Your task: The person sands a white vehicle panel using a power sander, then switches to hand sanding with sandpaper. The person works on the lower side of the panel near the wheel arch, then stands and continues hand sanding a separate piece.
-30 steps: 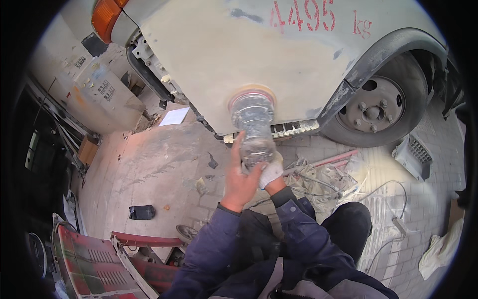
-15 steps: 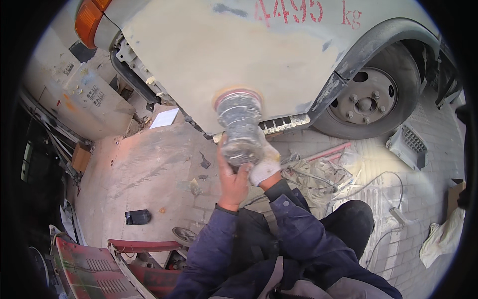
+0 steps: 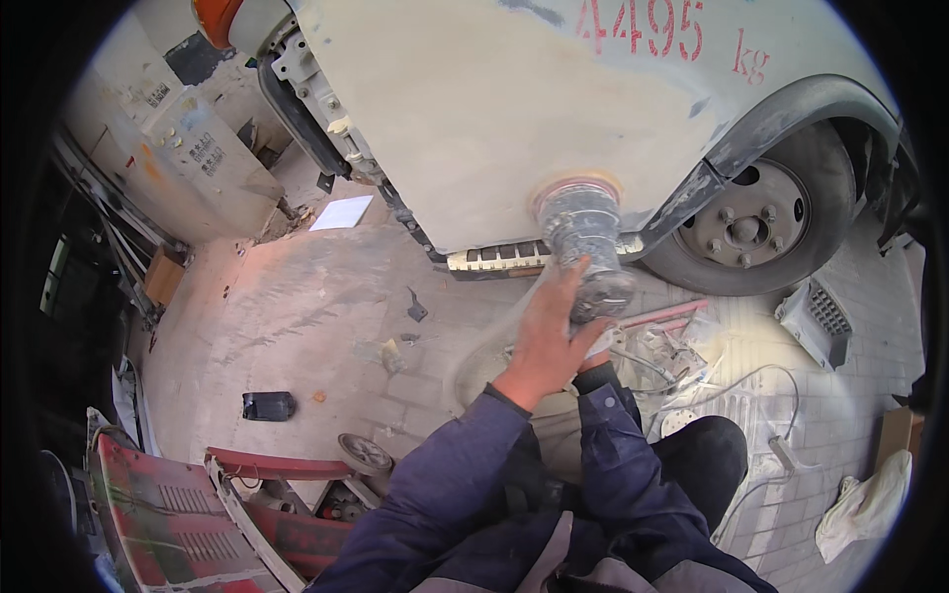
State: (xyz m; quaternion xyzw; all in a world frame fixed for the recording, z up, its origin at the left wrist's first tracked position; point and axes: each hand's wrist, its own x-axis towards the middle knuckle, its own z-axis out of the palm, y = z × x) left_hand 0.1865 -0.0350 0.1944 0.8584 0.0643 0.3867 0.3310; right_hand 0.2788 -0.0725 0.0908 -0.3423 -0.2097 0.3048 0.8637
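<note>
Grey, dust-coated cylindrical sander (image 3: 581, 232), one: its round, reddish-edged pad (image 3: 542, 196) against the lower part of a cream-patched vehicle panel (image 3: 465, 119), left of a black-tyred grey wheel (image 3: 746, 229). Bare left hand (image 3: 546, 341), one: clasped about the sander's near end. White-gloved right hand (image 3: 600, 342), one: mostly hidden behind the left; its grip cannot be told.

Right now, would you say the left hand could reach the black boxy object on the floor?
Probably not: the left hand grips the sander, and the black boxy object lies well off to the left.
</note>
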